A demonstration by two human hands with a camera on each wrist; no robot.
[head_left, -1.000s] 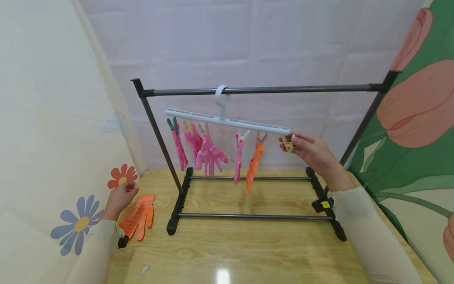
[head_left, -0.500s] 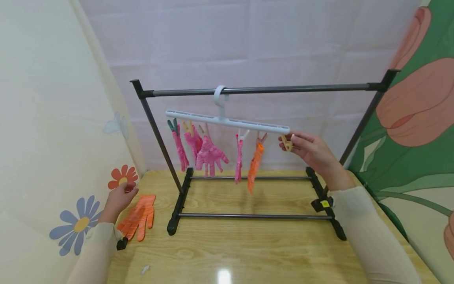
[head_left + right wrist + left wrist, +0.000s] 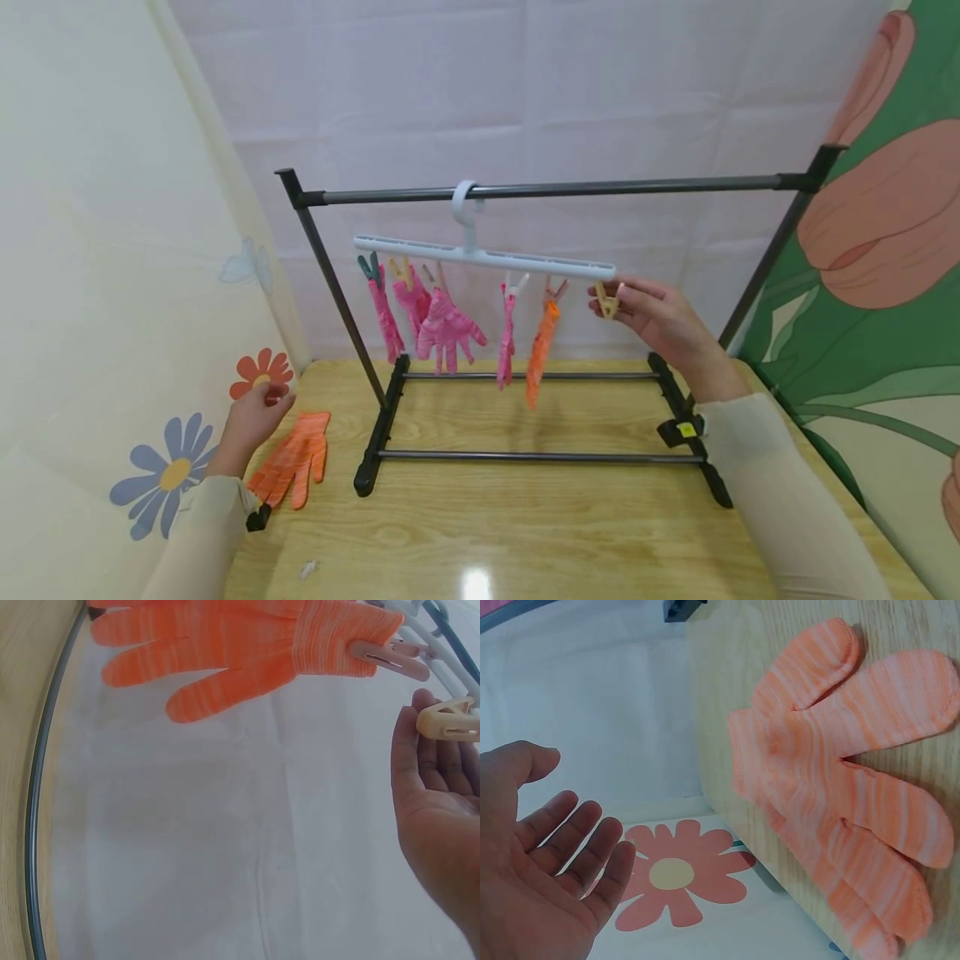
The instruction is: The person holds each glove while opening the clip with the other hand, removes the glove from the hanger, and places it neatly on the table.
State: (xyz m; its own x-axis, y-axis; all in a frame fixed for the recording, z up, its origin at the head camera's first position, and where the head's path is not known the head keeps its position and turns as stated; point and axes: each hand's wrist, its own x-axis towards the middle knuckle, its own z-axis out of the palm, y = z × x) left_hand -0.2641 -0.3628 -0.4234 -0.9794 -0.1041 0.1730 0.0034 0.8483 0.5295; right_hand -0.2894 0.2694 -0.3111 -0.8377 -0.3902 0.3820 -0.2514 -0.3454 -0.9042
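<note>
My right hand (image 3: 660,321) is at the right end of a pale blue hanger (image 3: 540,265), its fingers around a yellow clothespin (image 3: 607,302) that hangs there. The right wrist view shows that clothespin (image 3: 450,724) against the fingers. Beside it, an orange striped glove (image 3: 225,637) hangs by its cuff from a pink clothespin (image 3: 390,658). My left hand (image 3: 255,421) hovers at the left, fingers loosely bent and holding nothing. Near it, another orange glove (image 3: 817,765) lies flat on the table, fingers spread.
Several pink gloves (image 3: 448,329) hang from clothespins along the hanger. The hanger hooks over the top bar (image 3: 600,189) of a black rack, whose feet (image 3: 367,467) stand on the wooden table (image 3: 450,533). A small white scrap (image 3: 308,569) lies near the front. Printed cloth covers the sides.
The hanger and its hanging gloves shift very slightly to the right. Both hands stay nearly in place, the right one still at the yellow clothespin.
</note>
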